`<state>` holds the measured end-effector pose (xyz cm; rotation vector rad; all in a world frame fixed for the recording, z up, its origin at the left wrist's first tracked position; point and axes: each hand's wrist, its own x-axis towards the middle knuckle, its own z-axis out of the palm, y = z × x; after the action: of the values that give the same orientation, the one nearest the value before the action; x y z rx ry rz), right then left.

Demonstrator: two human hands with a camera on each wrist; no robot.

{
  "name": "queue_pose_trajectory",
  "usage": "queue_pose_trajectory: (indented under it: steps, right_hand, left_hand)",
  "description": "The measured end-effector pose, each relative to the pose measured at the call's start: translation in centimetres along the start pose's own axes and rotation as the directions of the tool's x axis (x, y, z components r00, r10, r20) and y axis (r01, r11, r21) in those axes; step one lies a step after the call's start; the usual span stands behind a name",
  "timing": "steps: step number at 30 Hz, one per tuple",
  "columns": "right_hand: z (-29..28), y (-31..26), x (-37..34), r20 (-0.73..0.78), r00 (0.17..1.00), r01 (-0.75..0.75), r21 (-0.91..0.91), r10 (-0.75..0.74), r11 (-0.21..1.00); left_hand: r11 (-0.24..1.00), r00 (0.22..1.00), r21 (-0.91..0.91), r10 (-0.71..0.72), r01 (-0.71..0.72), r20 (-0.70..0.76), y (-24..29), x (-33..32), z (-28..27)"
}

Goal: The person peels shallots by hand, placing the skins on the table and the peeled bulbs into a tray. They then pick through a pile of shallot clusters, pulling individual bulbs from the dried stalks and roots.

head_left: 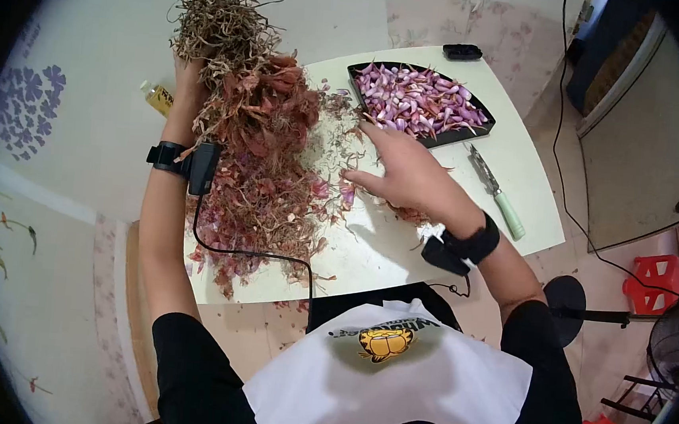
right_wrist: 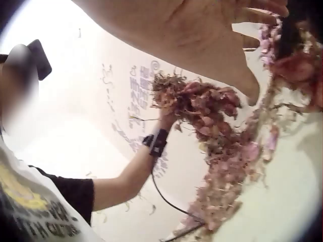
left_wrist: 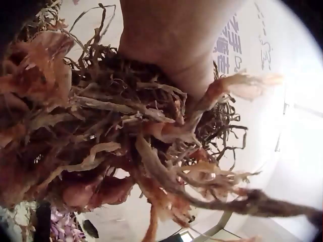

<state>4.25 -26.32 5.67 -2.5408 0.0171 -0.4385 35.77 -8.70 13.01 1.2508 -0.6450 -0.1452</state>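
Note:
My left hand (head_left: 189, 81) grips a big bunch of dried shallots (head_left: 276, 111) by its tangled, withered stems (head_left: 226, 32). The bunch is held up over the left part of the table, and its stems hide the fingers. In the left wrist view, the hand (left_wrist: 171, 45) goes in among the dry stalks, with reddish bulbs (left_wrist: 78, 191) beyond. My right hand (head_left: 410, 170) is spread with nothing in it, over the middle of the table by the near corner of a black tray (head_left: 441, 140). Peeled purple shallots (head_left: 416, 98) fill that tray.
A heap of papery skins and roots (head_left: 260, 206) covers the table's left side. At the right lies a knife with a pale green handle (head_left: 509, 216). A small black object (head_left: 462, 52) sits at the far edge. A yellow-labelled bottle (head_left: 157, 98) stands beyond my left wrist.

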Motion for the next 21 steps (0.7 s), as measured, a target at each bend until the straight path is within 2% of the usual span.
queue_pose_trajectory:
  steps: [1, 2, 4, 5, 7, 8, 10, 11, 13, 14, 15, 17, 18, 19, 21]
  right_hand:
    - [-0.8, -0.8, 2.3, -0.008, 0.996, 0.091, 0.127, -0.091, 0.988]
    - [-0.5, -1.2, 4.8, -0.091, 0.991, 0.113, 0.12, -0.103, 0.986]
    - [-0.3, -2.1, 9.4, -0.139, 0.989, 0.079, 0.147, -0.059, 0.986]
    - [-0.2, -2.0, 11.2, -0.139, 0.988, 0.084, 0.147, -0.063, 0.986]
    - [0.6, -1.7, 14.0, 0.107, 0.994, -0.045, 0.271, 0.016, 0.961]
    - [1.9, -1.3, 14.6, 0.104, 0.995, -0.037, 0.272, 0.009, 0.962]
    - [4.4, -0.3, 15.4, -0.051, 0.992, 0.123, 0.294, -0.112, 0.948]
    - [4.9, 0.1, 15.7, -0.049, 0.992, 0.123, 0.294, -0.114, 0.948]
    - [5.3, 0.3, 15.7, -0.028, 0.998, 0.061, 0.531, -0.055, 0.845]
    - [5.9, 0.0, 15.6, -0.073, 0.996, 0.083, 0.608, -0.049, 0.79]
    - [6.7, -0.1, 15.9, -0.07, 0.996, 0.079, 0.608, -0.046, 0.79]
    - [8.3, -0.2, 16.3, -0.3, 0.949, 0.046, 0.441, 0.099, 0.896]
    - [7.3, -1.1, 15.0, -0.459, 0.888, 0.081, 0.212, 0.026, 0.974]
    - [7.4, -1.0, 15.0, -0.454, 0.89, 0.08, 0.213, 0.026, 0.974]
    - [7.8, -0.7, 15.0, -0.441, 0.897, 0.044, 0.138, 0.022, 0.99]
  left_hand:
    - [1.0, 1.0, -0.001, 0.001, -0.001, 0.002, 0.2, -0.5, 0.7]
    - [1.0, 0.997, 0.001, -0.016, 0.016, 0.07, 0.4, -0.8, 1.2]
    - [1.0, 0.989, 0.004, -0.01, 0.009, 0.149, 0.6, -1.8, 2.0]
    - [1.0, 0.989, 0.006, -0.007, 0.006, 0.146, 1.1, -2.6, 2.5]
    - [0.991, 0.99, 0.084, -0.107, 0.1, 0.087, 2.4, -4.2, 3.3]
    - [0.993, 0.993, 0.025, -0.117, 0.117, 0.018, 2.8, -5.1, 4.2]
    - [0.991, 0.992, 0.041, -0.126, 0.125, 0.016, 2.8, -5.7, 3.6]
    - [0.986, 0.986, 0.018, -0.166, 0.166, -0.001, 2.7, -5.8, 3.7]
    - [0.969, 0.969, -0.032, -0.245, 0.244, -0.034, 3.0, -6.4, 4.7]
    - [0.983, 0.984, -0.048, -0.178, 0.177, -0.005, 2.6, -6.1, 4.9]
    - [0.987, 0.989, -0.065, -0.149, 0.149, 0.006, 1.9, -5.6, 4.7]
    - [0.99, 0.995, -0.101, -0.091, 0.093, 0.028, 0.7, -4.5, 4.3]
    - [0.993, 0.995, 0.096, 0.068, -0.075, 0.071, -0.5, -2.3, 2.6]
    - [0.928, 0.966, 0.28, 0.213, -0.246, 0.144, -1.8, -0.5, 1.5]
    - [0.872, 0.933, 0.331, 0.335, -0.36, 0.132, -3.8, 0.6, 1.2]
